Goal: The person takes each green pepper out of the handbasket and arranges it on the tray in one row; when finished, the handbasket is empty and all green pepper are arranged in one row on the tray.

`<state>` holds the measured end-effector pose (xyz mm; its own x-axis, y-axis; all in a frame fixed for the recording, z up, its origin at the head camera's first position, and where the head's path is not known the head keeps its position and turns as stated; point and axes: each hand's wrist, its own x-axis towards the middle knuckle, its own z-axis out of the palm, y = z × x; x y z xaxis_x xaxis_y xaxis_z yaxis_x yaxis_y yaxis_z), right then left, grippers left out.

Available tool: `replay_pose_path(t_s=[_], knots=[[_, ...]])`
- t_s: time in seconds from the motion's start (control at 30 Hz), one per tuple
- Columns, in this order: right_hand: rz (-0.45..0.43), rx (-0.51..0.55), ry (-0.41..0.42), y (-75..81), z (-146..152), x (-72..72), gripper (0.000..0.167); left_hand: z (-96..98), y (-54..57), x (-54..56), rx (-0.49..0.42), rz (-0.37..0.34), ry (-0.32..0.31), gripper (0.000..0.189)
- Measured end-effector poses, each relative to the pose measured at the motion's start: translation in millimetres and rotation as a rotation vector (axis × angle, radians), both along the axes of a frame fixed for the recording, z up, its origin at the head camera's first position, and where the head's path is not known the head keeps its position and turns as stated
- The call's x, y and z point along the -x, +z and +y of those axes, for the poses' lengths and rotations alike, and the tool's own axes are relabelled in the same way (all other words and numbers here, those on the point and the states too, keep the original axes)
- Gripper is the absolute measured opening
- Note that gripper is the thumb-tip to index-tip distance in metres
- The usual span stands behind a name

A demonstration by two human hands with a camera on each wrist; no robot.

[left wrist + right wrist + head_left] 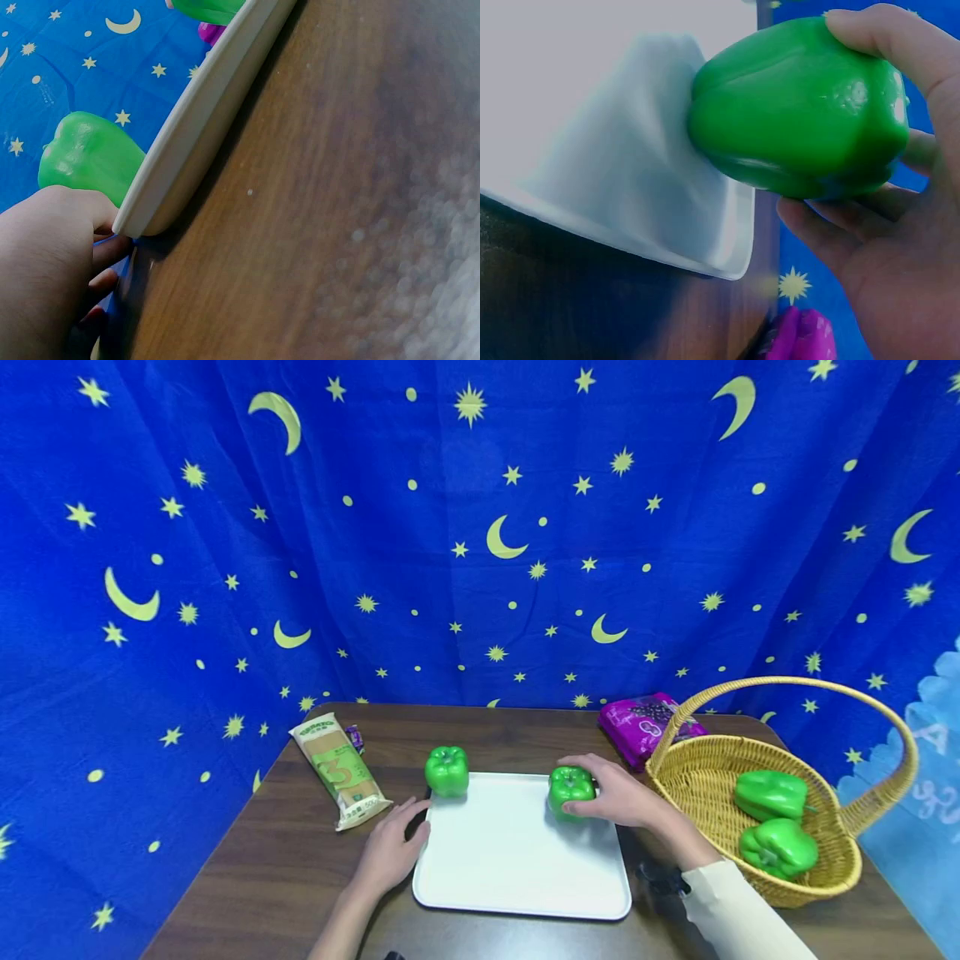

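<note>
My right hand (611,791) grips a green bell pepper (572,788) at the far right of the white tray (517,860). In the right wrist view the thumb lies on one side of this bell pepper (802,105) and the fingers on the other; its base is at the tray's surface. My left hand (392,852) is at the tray's left edge, and in the left wrist view its fingers touch the rim (161,180) near a corner. Another green bell pepper (447,771) stands at the tray's far left corner, just beyond that hand.
On the right, a wicker basket (697,810) with a tall handle holds two green bell peppers (776,835). Behind it lies a purple packet (645,722). A noodle packet (341,770) and a small purple wrapper (355,739) lie at left. A starry blue curtain (420,568) hangs behind the table.
</note>
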<state>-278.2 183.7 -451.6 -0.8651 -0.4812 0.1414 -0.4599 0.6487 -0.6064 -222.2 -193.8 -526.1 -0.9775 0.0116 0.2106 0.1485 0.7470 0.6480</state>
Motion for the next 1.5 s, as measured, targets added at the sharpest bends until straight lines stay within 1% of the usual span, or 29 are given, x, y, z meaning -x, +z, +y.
replay_pose_path(t_s=[0.27,0.5,0.57,0.73,0.8,0.9,1.0,1.13,1.27,1.5], knots=[[-0.016,0.068,-0.021,-5.4,2,-3.6,0.080,-0.6,-0.5,0.3,-0.010,0.009,-0.004,0.035],[0.010,0.109,-0.041,-15.2,8,-9.3,0.091,-1.5,-1.4,-0.6,-0.007,0.005,-0.006,0.036],[-0.004,0.139,-0.039,-16.2,11,-11.4,0.091,-1.5,-0.7,-0.6,-0.004,0.006,-0.007,0.036],[-0.101,0.262,-0.010,-19.1,14,-12.3,0.086,-1.1,0.8,0.2,-0.001,0.006,-0.005,0.036],[-0.127,0.296,0.007,-20.1,15,-11.6,0.083,-1.0,0.5,0.4,0.000,0.006,-0.007,0.036],[-0.131,0.311,0.013,-19.5,16,-10.8,0.080,-1.2,-0.8,0.4,0.002,0.003,-0.006,0.036],[-0.113,0.312,0.016,-18.2,14,-9.9,0.077,-1.8,-1.8,0.3,0.003,0.000,-0.002,0.036],[-0.096,0.313,0.000,-17.7,8,-7.2,0.075,-2.6,-2.3,0.1,0.003,0.001,0.001,0.036],[-0.091,0.322,-0.015,-16.2,-1,-2.1,0.073,-2.5,-1.6,-0.1,0.002,-0.007,0.009,0.036],[-0.079,0.312,-0.012,-13.0,-15,8.9,0.074,-0.2,-0.2,-1.4,0.006,-0.012,0.005,0.037]])
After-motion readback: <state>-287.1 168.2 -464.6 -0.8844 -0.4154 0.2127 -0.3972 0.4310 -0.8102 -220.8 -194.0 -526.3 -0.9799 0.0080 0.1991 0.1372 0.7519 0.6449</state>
